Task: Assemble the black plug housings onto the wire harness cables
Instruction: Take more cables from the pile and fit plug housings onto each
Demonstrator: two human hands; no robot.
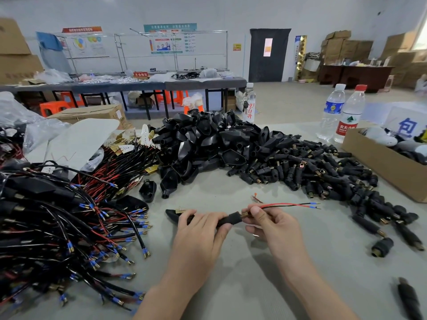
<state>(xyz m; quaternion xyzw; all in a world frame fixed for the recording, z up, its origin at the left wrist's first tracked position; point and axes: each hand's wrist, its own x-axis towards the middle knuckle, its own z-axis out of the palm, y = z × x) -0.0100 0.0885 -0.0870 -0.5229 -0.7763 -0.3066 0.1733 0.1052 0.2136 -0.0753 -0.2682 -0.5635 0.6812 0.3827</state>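
Centrally, just above the grey desk point(242, 273), a black plug housing point(228, 218) is gripped by the left hand point(201, 224), whose fingers are curled round its barrel. A brass fitting point(244, 215) is seen at the housing's right end. Right beside that fitting, a wire pair point(286, 205) of red and black is pinched between thumb and forefinger of the right hand point(270, 224); the remaining fingers are curled beneath. The wires are run out to the right, above the desk, and are ended in blue ferrules point(312, 203). A flat black shell point(172, 214) is seen projecting from behind the left hand; whether it is joined to the housing cannot be told.

On the left of the desk, a tangled heap of harness cables point(69, 222) with blue-sleeved terminals is spread. Beyond the hands, a mound of black shell covers point(208, 144) is piled, and next to it, on the right, a spread of cylindrical plugs point(312, 167) with brass ends is laid. A cardboard box point(381, 167) is placed at the right edge, with two water bottles point(331, 112) stood behind it.
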